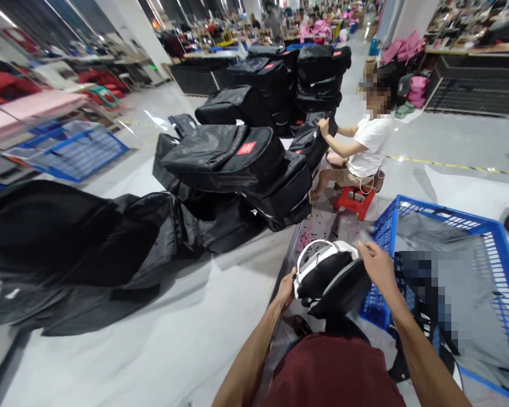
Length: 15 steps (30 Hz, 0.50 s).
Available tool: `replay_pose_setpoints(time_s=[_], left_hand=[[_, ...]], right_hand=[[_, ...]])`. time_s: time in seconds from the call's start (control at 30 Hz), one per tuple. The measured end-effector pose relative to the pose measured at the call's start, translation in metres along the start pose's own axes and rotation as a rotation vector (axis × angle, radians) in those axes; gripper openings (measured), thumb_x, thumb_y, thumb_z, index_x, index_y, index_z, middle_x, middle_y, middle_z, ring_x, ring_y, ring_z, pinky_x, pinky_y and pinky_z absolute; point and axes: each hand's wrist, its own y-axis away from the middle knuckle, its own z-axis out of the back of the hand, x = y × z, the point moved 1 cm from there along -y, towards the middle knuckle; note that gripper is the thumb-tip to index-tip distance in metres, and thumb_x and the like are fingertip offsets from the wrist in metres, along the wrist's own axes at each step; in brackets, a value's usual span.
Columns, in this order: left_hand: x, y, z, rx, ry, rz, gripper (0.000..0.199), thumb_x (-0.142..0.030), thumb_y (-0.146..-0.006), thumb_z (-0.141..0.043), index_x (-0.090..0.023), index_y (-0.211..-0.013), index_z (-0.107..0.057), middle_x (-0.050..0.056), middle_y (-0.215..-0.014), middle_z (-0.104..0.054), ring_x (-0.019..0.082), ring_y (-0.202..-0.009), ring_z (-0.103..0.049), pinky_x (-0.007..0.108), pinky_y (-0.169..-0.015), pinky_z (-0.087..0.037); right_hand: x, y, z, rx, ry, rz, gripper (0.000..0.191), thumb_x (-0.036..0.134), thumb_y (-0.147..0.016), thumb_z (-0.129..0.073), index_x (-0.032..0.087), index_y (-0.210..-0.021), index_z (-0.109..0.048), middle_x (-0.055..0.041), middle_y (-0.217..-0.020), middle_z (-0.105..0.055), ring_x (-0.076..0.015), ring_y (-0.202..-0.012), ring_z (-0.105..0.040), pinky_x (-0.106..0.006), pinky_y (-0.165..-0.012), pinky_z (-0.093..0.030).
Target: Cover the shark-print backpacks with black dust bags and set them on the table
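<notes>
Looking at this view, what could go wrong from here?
The left hand grips the white-and-black bag at one edge; if that grip slips, the bag might drop among the scraps on the floor.

The large black bag lies atop an uneven pile and could slide off if bumped.

The right forearm is close to the blue basket, so a sideways swing might knock its rim.

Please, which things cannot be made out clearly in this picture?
In the head view:
- Small item at the right hand: motion blur.
- Underside of the black-and-white bag: turned away from camera.
- Blue basket: partly cut off by right edge; some contents pixelated.
- Red label: print too small.
</notes>
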Motion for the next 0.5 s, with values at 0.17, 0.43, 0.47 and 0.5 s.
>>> replay_pose_setpoints(time_s=[0.17,0.43,0.47,0.5], left_hand=[[0.045,0.031,-0.009,0.114,0.281,0.115,0.09,-0.094,-0.057,-0.092,-0.016,-0.102,-0.085,0.013,-0.1,-0.084,0.029,-0.098,-0.074,0.036,-0.089,-0.056],[0.072,0.066,-0.032,0.135,0.303,0.194,0.087,-0.093,-0.048,-0.094,-0.018,-0.088,-0.082,0.012,-0.092,-0.082,0.027,-0.09,-0.072,0.035,-0.086,-0.054],[0.072,0.067,-0.035,0.139,0.283,0.201,0.086,-0.094,-0.048,-0.093,-0.018,-0.086,-0.08,0.011,-0.088,-0.081,0.027,-0.088,-0.072,0.035,-0.084,-0.053],[0.07,0.069,-0.037,0.141,0.258,0.203,0.086,-0.096,-0.049,-0.09,-0.018,-0.084,-0.078,0.01,-0.085,-0.08,0.027,-0.086,-0.072,0.035,-0.082,-0.053]], right_hand=[[0.013,0.098,0.003,0.315,0.366,0.051,0.049,0.069,-0.107,-0.051,0.035,-0.134,-0.072,-0.0033,-0.082,-0.079,-0.0301,-0.075,-0.076,-0.035,-0.07,-0.038],[-0.121,0.086,0.017,0.084,0.422,-0.438,0.065,0.043,-0.102,-0.054,0.021,-0.163,-0.046,-0.0233,-0.142,-0.075,-0.0392,-0.114,-0.08,-0.048,-0.096,-0.057],[-0.135,0.081,0.011,0.027,0.361,-0.497,0.073,0.044,-0.098,-0.058,0.016,-0.164,-0.046,-0.0276,-0.146,-0.072,-0.0408,-0.118,-0.079,-0.05,-0.098,-0.058],[-0.145,0.077,0.004,-0.024,0.31,-0.542,0.078,0.046,-0.095,-0.061,0.011,-0.164,-0.047,-0.0313,-0.145,-0.072,-0.042,-0.119,-0.079,-0.051,-0.099,-0.059]])
